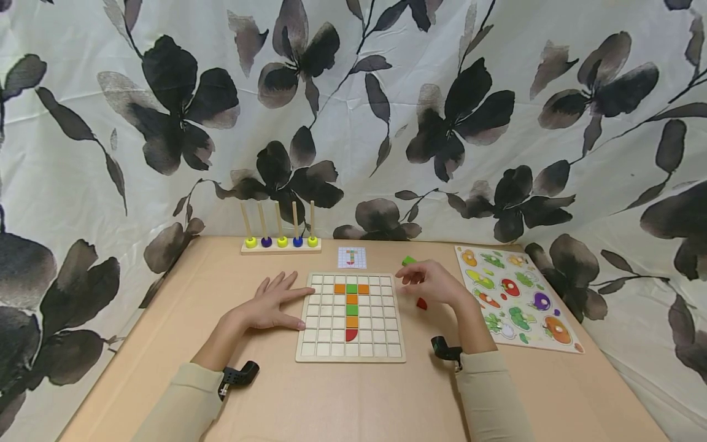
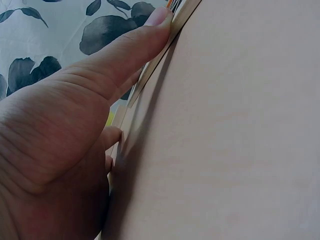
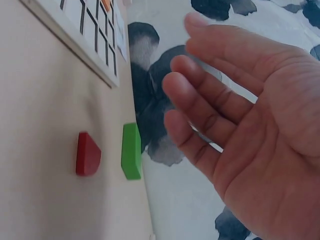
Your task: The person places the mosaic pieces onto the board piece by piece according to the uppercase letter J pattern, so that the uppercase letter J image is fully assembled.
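Observation:
A wooden grid board (image 1: pixel 326 351) lies on the table, with orange, green and red pieces set in its cells in a T-like shape with a red quarter-round piece (image 1: pixel 351 335) at the bottom. My left hand (image 1: pixel 274 305) has its fingers spread at the board's left side; the thumb (image 2: pixel 132 47) and index finger touch that edge. To the right of the board my right hand (image 1: pixel 432 282) hovers above the table, fingers loosely bent, nothing in them. Near it lie a loose green block (image 3: pixel 131 151) and a red curved piece (image 3: pixel 88 154).
A small pattern card (image 1: pixel 359 258) lies behind the board. At the back left stands a peg stand (image 1: pixel 282 250) with yellow, purple and blue beads. A vegetable picture board (image 1: pixel 513 294) lies at the right. A floral cloth hangs behind the table.

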Demonstrator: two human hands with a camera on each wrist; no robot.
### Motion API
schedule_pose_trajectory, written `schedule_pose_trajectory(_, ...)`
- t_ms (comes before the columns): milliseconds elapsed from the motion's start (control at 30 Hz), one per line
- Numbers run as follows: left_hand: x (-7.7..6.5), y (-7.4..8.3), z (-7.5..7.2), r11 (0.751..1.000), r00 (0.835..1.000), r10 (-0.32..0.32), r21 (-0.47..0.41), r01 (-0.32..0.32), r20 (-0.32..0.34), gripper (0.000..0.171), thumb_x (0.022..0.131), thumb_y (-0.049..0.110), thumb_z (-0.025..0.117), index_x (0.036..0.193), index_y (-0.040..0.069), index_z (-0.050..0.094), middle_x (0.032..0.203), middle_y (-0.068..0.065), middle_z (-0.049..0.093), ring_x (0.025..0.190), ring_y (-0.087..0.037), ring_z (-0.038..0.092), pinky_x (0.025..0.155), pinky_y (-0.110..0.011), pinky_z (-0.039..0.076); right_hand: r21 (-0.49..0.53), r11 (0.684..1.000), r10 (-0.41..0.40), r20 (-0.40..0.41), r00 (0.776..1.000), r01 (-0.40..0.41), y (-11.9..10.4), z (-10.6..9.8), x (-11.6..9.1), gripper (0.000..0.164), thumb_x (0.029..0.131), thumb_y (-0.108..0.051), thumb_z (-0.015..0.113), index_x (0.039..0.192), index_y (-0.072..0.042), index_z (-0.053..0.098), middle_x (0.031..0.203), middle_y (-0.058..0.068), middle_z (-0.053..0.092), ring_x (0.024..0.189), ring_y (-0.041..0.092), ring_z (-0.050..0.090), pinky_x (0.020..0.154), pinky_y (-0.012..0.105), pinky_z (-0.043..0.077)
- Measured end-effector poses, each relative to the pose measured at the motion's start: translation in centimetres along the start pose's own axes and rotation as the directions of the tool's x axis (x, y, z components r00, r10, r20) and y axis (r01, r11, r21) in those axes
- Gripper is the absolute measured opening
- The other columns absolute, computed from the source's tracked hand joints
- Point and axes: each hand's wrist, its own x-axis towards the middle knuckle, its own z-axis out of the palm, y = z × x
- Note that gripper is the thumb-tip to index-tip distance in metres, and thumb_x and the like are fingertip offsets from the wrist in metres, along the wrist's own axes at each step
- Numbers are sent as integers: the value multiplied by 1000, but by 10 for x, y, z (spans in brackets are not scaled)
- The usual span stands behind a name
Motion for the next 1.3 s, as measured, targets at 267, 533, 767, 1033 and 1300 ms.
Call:
schedule_pose_trajectory(267,2,1,-2,1000,1000,0,-1,0,0,81,71,68,69,143,40,44,160,-16,9,145,-42,-2,110,-64,-6,5,1000,6,22,1000,-6,13,-7,-6,31,81,-4,74,112,-2,69,89,9,67,78,21,58,67,29,49)
schedule_pose_trajectory(533,1,1,-2,1000,1000,-5,6,5,2,82,71,69,69,143,40,43,160,-16,9,145,-43,-3,110,-65,-6,70,996,53,45,998,-56,28,-10,-10,33,80,-7,77,111,1,69,94,19,67,79,23,59,67,27,49)
schedule_pose_trajectory(767,1,0,-1,1000,1000,-9,20,9,1,82,70,70,68,143,41,43,160,-15,10,145,-42,-2,110,-65,-5,76,992,94,117,989,-103,36,-11,-14,33,77,1,75,109,-2,71,95,17,69,82,23,60,70,29,50)
schedule_pose_trajectory(1033,0,1,-1,1000,1000,-14,15,14,8,83,70,71,68,143,42,43,160,-14,9,145,-41,-3,110,-64,-6,42,993,103,196,975,-113,45,-11,-15,33,73,5,78,105,-5,73,94,11,71,82,22,60,72,31,51)
schedule_pose_trajectory(1300,1,0,0,1000,1000,-18,11,18,8,83,69,71,68,143,43,43,160,-13,9,145,-41,-3,110,-63,-6,71,990,108,198,974,-124,46,-9,-17,29,75,10,74,101,-2,73,96,15,70,83,25,59,69,30,52)
